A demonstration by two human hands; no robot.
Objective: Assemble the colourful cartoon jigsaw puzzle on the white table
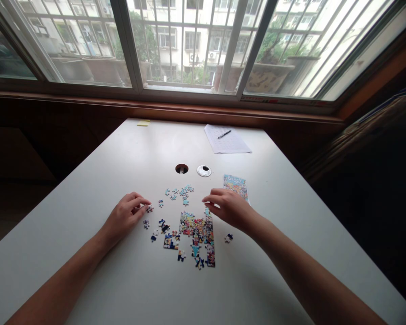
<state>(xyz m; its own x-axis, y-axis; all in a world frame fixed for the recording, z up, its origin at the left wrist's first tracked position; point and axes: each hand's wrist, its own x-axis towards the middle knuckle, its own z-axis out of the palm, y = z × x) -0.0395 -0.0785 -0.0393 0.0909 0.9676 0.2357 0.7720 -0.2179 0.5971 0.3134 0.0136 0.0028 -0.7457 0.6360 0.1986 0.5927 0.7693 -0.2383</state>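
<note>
A partly joined, colourful puzzle [196, 228] lies on the white table, with gaps along its lower left. My left hand [128, 214] rests left of it, thumb and forefinger closed at a small puzzle piece [149, 209]. Above the puzzle's upper right edge is my right hand [225, 205], its fingers bent and a little apart, with nothing visible between them. A light-blue piece [207, 211] lies just below those fingers. Loose light-blue pieces [186, 192] are spread beyond the puzzle, and dark pieces [163, 225] lie to its left. One piece [228, 238] sits alone on the right.
A picture sheet [235, 184] lies partly behind my right hand. Farther back are a round hole [182, 169], a metal ring cover [204, 170], papers [232, 143] with a pen [224, 134], and yellow notes [143, 123]. A barred window stands beyond the table [149, 289].
</note>
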